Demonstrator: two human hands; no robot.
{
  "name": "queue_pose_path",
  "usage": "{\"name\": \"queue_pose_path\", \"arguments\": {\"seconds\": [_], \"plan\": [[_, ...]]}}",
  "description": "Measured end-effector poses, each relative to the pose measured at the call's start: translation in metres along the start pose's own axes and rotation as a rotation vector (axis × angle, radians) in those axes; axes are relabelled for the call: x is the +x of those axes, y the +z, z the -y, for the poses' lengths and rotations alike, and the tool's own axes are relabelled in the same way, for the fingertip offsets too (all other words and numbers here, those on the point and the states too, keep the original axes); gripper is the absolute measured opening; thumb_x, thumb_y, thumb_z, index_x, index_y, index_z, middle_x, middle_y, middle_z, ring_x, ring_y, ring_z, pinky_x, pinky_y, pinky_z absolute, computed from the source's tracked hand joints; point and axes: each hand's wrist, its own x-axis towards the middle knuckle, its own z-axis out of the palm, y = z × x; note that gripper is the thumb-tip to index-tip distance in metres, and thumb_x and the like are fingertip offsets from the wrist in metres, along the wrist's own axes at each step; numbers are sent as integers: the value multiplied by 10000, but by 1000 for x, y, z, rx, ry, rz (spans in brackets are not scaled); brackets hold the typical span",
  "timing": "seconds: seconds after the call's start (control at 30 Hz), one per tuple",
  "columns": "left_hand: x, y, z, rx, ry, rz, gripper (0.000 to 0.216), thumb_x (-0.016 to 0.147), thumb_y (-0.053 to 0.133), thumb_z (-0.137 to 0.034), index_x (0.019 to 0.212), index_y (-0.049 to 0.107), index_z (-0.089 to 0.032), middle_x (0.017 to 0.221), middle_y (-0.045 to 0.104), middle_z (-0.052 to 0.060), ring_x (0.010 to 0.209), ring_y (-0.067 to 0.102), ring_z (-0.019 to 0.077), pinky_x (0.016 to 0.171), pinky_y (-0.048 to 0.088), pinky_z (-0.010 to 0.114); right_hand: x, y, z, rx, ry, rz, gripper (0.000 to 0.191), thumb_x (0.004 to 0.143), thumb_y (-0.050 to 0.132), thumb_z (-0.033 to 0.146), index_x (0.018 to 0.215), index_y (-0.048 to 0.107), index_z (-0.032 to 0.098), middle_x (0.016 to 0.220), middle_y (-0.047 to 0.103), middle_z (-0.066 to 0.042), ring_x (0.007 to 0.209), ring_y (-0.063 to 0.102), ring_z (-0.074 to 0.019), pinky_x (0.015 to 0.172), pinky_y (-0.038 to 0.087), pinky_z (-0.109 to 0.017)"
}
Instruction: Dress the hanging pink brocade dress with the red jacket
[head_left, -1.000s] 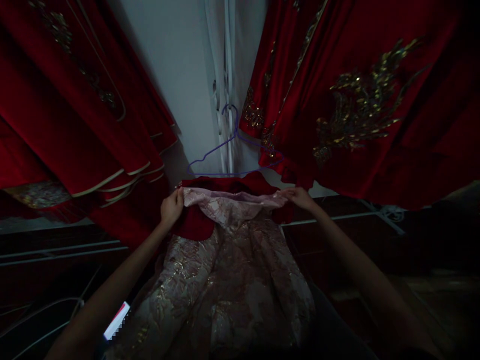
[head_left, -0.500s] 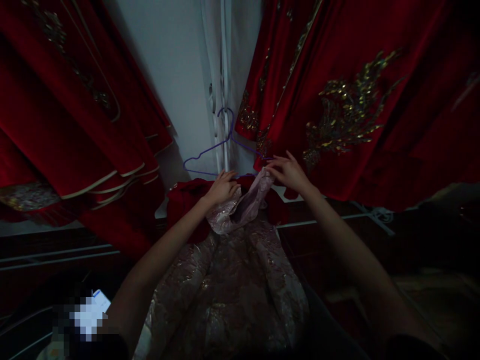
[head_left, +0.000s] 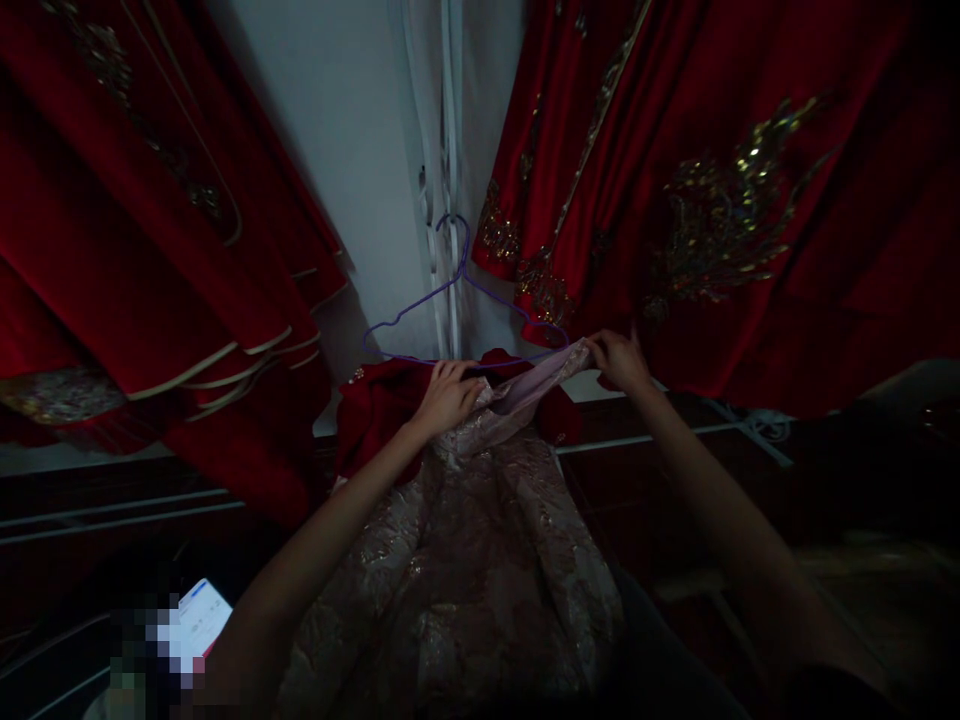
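A pale pink brocade garment point(head_left: 480, 540) with gold thread hangs down in front of me over a dark red garment point(head_left: 375, 405). A purple wire hanger point(head_left: 457, 300) hangs from white cords on the wall just above it. My left hand point(head_left: 446, 395) presses on the top middle of the pink garment under the hanger's bar. My right hand point(head_left: 619, 360) pinches the garment's upper right edge and holds it stretched out beside the hanger's right end.
Red velvet garments with cream trim point(head_left: 150, 250) hang at the left, and red ones with gold embroidery point(head_left: 712, 220) at the right. A grey wall point(head_left: 352, 130) lies between them. A lit phone screen point(head_left: 199, 620) glows at the lower left. Dark rails point(head_left: 112, 500) run below.
My hands held both top corners of the pink garment spread wide. The left hand then moved to the middle under the hanger, and the right hand came in and now pulls the edge out to the right.
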Motion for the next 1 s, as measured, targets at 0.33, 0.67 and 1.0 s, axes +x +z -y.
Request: {"name": "queue_pose_path", "arguments": {"seconds": [0.33, 0.67, 1.0], "plan": [[-1, -2, -3, 15, 16, 32, 356, 921, 353, -376, 954, 680, -239, 1291, 516, 44, 1194, 422, 219, 1030, 276, 444, 7, -11, 30, 63, 13, -69, 273, 881, 405, 346, 939, 621, 189, 933, 671, -91, 926, 573, -263, 958, 333, -436], [6, 7, -14, -87, -3, 29, 384, 931, 326, -398, 919, 678, -244, 1257, 545, 23, 1181, 438, 189, 1010, 287, 409, 37, -16, 96, 270, -14, -146, 299, 904, 368, 389, 960, 601, 209, 984, 654, -78, 941, 554, -239, 874, 388, -347], [8, -19, 2, -184, -60, -126, 347, 929, 346, -369, 918, 661, -222, 1166, 575, 31, 1114, 462, 179, 1006, 310, 374, 44, 24, 114, 395, 81, -262, 310, 934, 283, 447, 923, 492, 219, 897, 632, -42, 864, 565, -212, 849, 350, -368]]}}
